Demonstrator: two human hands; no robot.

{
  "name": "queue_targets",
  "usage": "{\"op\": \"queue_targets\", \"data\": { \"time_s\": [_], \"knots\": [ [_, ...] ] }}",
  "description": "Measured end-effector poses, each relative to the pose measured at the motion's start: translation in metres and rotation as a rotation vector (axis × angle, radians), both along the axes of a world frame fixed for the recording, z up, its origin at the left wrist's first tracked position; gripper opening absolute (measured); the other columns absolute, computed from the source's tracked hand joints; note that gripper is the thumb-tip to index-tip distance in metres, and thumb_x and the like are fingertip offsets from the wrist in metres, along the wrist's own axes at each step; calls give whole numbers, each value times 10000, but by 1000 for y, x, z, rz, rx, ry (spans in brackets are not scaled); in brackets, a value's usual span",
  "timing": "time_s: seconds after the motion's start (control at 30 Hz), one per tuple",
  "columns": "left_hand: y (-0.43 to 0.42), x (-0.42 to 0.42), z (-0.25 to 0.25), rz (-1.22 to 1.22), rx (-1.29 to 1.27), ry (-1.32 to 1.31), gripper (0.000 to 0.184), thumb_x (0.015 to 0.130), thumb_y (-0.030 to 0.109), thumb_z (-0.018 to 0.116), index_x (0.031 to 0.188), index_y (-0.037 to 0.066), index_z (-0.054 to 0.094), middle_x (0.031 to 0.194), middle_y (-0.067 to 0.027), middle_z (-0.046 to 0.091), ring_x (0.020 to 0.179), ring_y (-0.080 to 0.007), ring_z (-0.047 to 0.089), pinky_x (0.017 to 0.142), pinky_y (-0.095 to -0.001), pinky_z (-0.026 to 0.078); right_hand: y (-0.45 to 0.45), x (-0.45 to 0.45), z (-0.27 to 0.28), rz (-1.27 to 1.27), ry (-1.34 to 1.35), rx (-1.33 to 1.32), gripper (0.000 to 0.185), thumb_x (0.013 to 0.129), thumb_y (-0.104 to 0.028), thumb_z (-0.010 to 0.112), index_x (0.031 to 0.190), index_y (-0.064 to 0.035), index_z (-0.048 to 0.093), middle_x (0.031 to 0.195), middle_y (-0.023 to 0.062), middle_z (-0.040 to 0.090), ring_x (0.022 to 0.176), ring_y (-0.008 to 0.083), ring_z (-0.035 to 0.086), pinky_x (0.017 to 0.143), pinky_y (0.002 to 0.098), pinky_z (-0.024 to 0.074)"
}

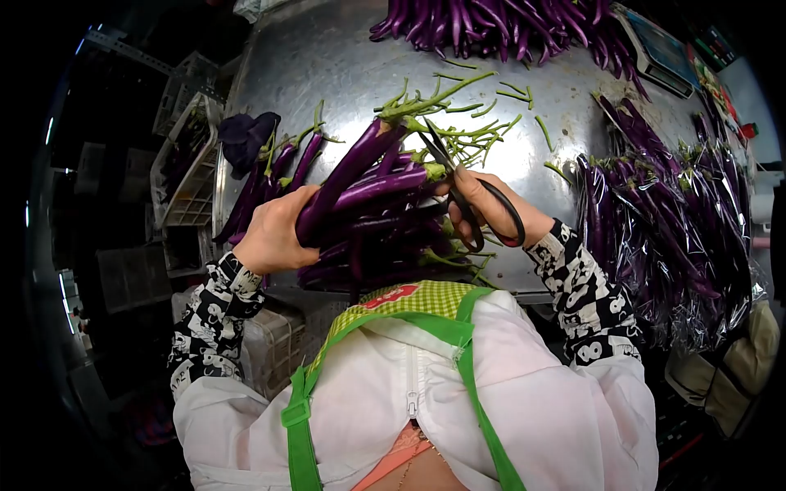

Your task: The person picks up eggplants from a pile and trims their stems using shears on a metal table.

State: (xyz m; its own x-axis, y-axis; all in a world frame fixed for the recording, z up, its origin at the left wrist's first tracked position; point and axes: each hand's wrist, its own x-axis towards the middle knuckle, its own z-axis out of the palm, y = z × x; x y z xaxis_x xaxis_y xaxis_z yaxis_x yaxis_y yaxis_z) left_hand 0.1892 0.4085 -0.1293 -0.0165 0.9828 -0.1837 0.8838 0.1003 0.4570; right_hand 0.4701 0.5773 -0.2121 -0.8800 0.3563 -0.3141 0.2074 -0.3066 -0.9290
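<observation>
My left hand (pixel 281 229) is closed around long purple eggplants (pixel 352 169), lifted at a slant with their green stems pointing away from me. In my right hand (pixel 485 203) is a pair of black-handled scissors (pixel 465 214). The scissor blades reach up beside the green stem ends, apart from each other as far as I can see. Under and beside the held ones lie more eggplants (pixel 360 260) at the near edge of the metal table. Cut green stem pieces (pixel 472 139) are scattered just past the blades.
A big eggplant pile (pixel 491 24) lies at the far edge of the metal table (pixel 307 65). Eggplants in clear plastic bags (pixel 647 221) lie at the right, near a scale (pixel 655 53). A dark purple bundle (pixel 247 141) and a white crate (pixel 188 176) are at the left.
</observation>
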Motion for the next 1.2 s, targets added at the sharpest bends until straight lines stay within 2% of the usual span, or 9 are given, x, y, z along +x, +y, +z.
{"op": "queue_targets", "data": {
  "time_s": [0.23,0.4,0.6,0.63,0.77,1.0,1.07,1.13,1.2],
  "knots": [
    [1,7,4,1,6,83,687,578,131,743,1224,40,530,1006,-176,646,959,-353,633,826,-392,506,4,-7,10,-60,68,-145,641,959,-627,389,1014,-5,533,596,21,494,509,101,496,457,248,421],
    [8,9,11,8,-45,77,687,579,145,740,1220,22,527,999,-185,647,958,-356,632,833,-397,501,-1,-5,-13,-275,-49,603,458,975,-397,541,783,19,540,563,105,506,487,207,511,493,336,424],
    [11,3,7,107,-175,-28,718,571,188,746,1230,14,522,991,-188,659,958,-361,635,861,-403,494,-14,18,-3,-243,-43,817,341,957,-298,577,1107,2,512,710,120,524,619,246,539,606,358,457],
    [12,4,7,95,-154,3,720,573,189,746,1236,20,522,987,-190,660,956,-360,637,861,-402,494,-15,16,5,-266,-19,791,386,900,-334,650,1033,-7,496,843,195,579,786,366,604,687,433,472],
    [19,12,11,15,-117,49,720,577,188,745,1245,39,521,973,-195,663,950,-361,640,854,-405,498,-7,3,23,-370,62,1019,377,876,-337,681,983,-15,516,797,182,576,727,367,584,638,442,459],
    [22,16,9,-39,-102,47,698,573,192,745,1219,31,536,958,-203,660,941,-380,635,837,-419,504,2,-8,17,-345,-9,885,383,875,-324,692,823,-10,479,691,162,576,601,371,573,535,438,444],
    [23,12,6,1,-146,36,680,576,169,745,1211,27,545,959,-196,660,919,-341,652,840,-389,505,3,-2,0,-432,204,1021,249,907,-229,665,876,-12,546,613,154,561,536,312,578,479,394,424],
    [23,0,-3,76,-137,-261,662,579,137,745,1201,11,556,956,-145,665,887,-247,651,846,-335,495,10,16,-18,-503,-48,775,184,906,-197,659,942,-29,593,685,168,602,546,284,597,473,375,428],
    [27,-8,-3,145,-187,-529,638,605,103,767,1199,-8,563,1001,-51,641,907,-140,576,851,-292,470,24,37,-51,-587,-425,992,234,915,-230,643,1009,-19,608,776,195,662,680,345,654,595,389,488]
  ]
}}
